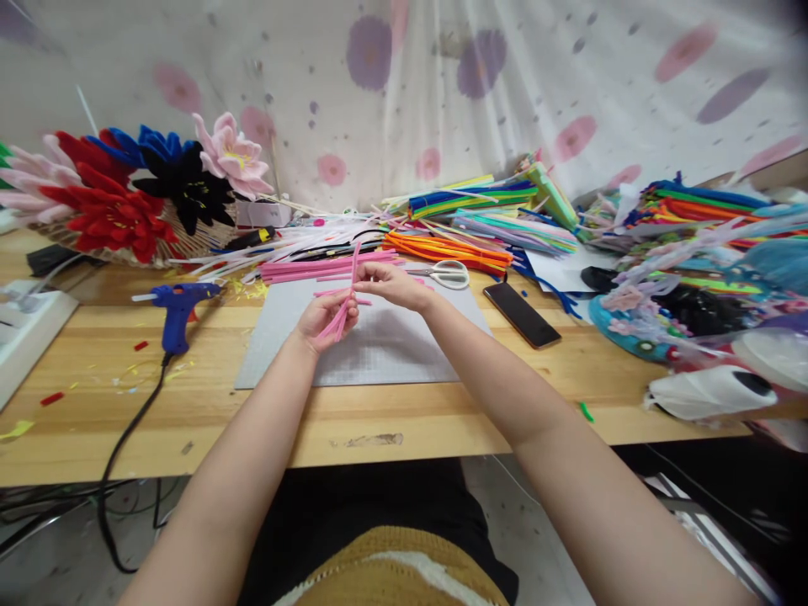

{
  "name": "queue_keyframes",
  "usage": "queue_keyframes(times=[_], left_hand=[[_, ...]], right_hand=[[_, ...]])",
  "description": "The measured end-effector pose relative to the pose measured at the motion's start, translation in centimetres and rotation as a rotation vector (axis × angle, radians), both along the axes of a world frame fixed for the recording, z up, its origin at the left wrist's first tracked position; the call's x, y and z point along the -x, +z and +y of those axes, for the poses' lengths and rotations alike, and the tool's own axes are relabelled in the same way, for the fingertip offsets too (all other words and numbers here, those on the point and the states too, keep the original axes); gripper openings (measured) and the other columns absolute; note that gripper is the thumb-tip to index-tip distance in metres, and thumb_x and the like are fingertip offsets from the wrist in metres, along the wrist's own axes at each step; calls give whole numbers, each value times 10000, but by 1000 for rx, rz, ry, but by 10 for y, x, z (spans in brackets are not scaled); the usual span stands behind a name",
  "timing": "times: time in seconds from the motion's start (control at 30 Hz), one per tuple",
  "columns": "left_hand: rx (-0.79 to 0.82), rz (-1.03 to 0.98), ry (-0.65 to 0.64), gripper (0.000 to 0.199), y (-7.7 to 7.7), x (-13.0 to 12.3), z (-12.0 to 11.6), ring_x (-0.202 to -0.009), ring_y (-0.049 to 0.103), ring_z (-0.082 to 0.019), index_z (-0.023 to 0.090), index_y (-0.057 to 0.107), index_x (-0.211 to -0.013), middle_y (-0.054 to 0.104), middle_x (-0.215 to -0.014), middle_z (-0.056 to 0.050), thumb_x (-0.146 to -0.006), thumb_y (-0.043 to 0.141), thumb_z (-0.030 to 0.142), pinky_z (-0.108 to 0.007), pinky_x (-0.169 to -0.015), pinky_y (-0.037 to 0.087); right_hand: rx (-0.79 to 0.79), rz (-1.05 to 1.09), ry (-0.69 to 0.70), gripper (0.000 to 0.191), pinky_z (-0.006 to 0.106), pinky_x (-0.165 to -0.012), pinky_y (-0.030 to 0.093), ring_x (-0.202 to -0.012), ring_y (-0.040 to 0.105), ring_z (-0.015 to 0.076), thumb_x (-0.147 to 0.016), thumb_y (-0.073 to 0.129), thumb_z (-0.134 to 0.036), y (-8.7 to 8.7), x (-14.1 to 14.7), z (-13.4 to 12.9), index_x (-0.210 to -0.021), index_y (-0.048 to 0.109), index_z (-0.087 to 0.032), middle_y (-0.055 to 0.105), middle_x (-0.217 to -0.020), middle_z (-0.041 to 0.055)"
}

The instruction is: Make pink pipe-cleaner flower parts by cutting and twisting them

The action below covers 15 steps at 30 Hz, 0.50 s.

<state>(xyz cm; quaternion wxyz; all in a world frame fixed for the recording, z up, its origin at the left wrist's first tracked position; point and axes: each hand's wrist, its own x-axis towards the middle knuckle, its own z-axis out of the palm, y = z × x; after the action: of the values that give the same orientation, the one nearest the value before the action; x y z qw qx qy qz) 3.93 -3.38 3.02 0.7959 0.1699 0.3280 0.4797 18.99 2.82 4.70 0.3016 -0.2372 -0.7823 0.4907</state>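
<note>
Several pink pipe cleaners [336, 323] are gathered in my left hand [323, 316], its fingers wrapped round them above the grey cutting mat [391, 353]. My right hand [392, 284] pinches the pink strands just above my left hand, where they meet near its fingertips. One pink piece stands up from this point. Behind my hands, a bundle of longer pink pipe cleaners [290, 270] lies along the mat's back edge. White-handled scissors [449, 274] rest at the mat's back right.
A blue glue gun [177, 315] with a black cord stands left of the mat. Fuzzy flowers [119, 210] fill the back left. A black phone [523, 315] lies right of the mat. Orange pipe cleaners [448, 251] and other coloured bundles line the back; a white roll [707, 392] sits at right.
</note>
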Motion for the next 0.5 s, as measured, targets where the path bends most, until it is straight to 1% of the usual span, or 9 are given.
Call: queue_keyframes(times=[0.17,0.23,0.3,0.37,0.43,0.5], left_hand=[[-55,75,-5,113,-6,-1,3,-459,551,-70,121,559,-734,556,-526,5,-802,476,86,-168,-474,481],[-116,159,15,49,-11,-2,5,-480,564,-74,121,572,-732,579,-548,0,-748,548,81,-178,-507,486],[-208,309,65,53,-15,-4,7,-504,575,-88,131,565,-689,595,-564,-5,-697,611,105,-209,-556,490],[-327,569,158,109,-19,-7,8,-530,582,-113,149,547,-628,600,-568,-10,-668,648,159,-241,-588,475],[-469,968,262,134,-21,-10,7,-598,598,-152,170,549,-598,612,-589,-21,-659,662,212,-263,-616,445],[-595,1401,348,115,-21,-13,6,-696,610,-192,191,568,-608,636,-645,-41,-679,644,240,-278,-646,411]], right_hand=[[-59,-119,35,149,214,-596,340,-617,397,80,-773,528,-267,5,0,3,-684,471,-162,449,-659,-35],[-101,-192,29,156,213,-581,331,-607,400,81,-791,504,-272,5,0,5,-687,470,-161,459,-655,-33],[-167,-307,-28,164,215,-571,319,-603,411,85,-803,492,-278,4,0,6,-693,483,-156,485,-660,-25],[-251,-469,-130,167,225,-569,306,-604,431,94,-803,497,-279,4,2,6,-699,513,-149,526,-672,-8],[-337,-631,-223,164,242,-582,304,-632,471,117,-797,509,-278,4,6,5,-710,556,-147,580,-703,22],[-411,-737,-292,158,263,-610,318,-697,521,155,-791,510,-266,4,11,2,-727,599,-151,631,-762,61]])
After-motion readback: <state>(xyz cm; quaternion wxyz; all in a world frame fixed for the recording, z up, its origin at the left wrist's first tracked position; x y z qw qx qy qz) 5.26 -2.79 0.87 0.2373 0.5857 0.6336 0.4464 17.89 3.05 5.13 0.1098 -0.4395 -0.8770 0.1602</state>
